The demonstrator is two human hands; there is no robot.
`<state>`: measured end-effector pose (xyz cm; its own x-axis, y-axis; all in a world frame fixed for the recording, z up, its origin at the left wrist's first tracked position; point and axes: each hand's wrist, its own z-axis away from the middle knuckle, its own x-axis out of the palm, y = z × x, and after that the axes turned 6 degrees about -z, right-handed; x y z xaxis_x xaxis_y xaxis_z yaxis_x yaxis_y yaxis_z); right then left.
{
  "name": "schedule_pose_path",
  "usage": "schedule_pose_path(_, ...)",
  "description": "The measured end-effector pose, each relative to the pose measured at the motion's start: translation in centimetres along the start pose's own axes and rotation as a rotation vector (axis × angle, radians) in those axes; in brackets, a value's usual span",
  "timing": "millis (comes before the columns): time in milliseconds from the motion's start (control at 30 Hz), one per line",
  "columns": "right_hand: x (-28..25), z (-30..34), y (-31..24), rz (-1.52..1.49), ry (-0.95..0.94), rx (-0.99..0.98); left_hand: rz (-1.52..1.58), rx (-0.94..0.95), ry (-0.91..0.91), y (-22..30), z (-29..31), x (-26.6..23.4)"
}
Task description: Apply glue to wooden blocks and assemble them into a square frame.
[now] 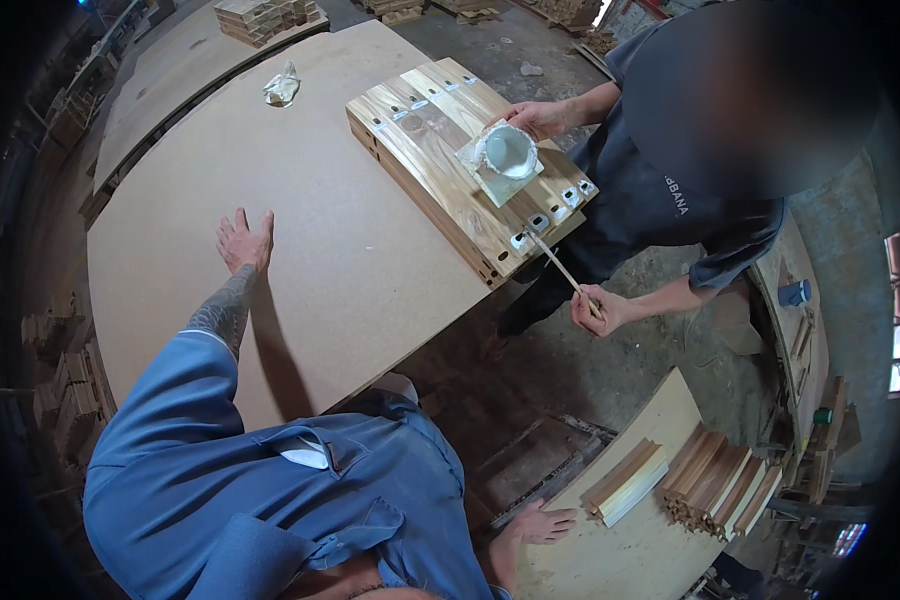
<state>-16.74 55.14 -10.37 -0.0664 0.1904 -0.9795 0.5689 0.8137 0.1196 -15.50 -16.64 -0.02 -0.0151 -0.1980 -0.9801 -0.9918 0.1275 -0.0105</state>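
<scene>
My left hand (245,241) rests on the big pale tabletop (300,180), fingers apart and holding nothing. Low on the right, my right hand (544,523) lies with its fingers stretched out on the edge of a smaller board (610,545), near a short wooden strip bundle (625,482). Across the tabletop from me, a co-worker steadies a cup of white paste (510,152) on a small square plate over a stack of wooden panels (440,150). The co-worker's other hand (600,311) holds a thin stick (560,265), its tip at a slot near the panel's end.
A crumpled whitish cloth or bag (282,86) lies on the tabletop's far part. More wooden strips (715,480) are stacked on the smaller board. Cut wood pieces (265,18) sit at the far left. A blue cup (794,292) stands on a bench at the right.
</scene>
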Motion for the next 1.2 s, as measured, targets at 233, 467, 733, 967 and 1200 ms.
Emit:
schedule_pose_path(233,-0.3,0.0,-0.1,0.039,-0.021,0.013,0.043,-0.007,-0.042,0.1,0.0,-0.4)
schedule_pose_path(467,-1.5,0.0,-1.1,0.008,-0.074,0.076,0.023,-0.002,-0.009,0.1,0.0,0.0)
schedule_pose_path(733,-1.0,-0.1,-1.0,0.079,-0.04,0.075,0.046,0.008,-0.035,-0.1,-0.2,0.0)
schedule_pose_path(967,-0.9,-0.2,-1.1,0.107,-0.052,0.085,0.041,0.008,-0.037,0.0,-0.2,0.1)
schedule_pose_path(1200,-0.2,-0.2,-0.7,0.101,-0.049,0.099,0.041,0.01,-0.027,-0.1,-0.2,0.3)
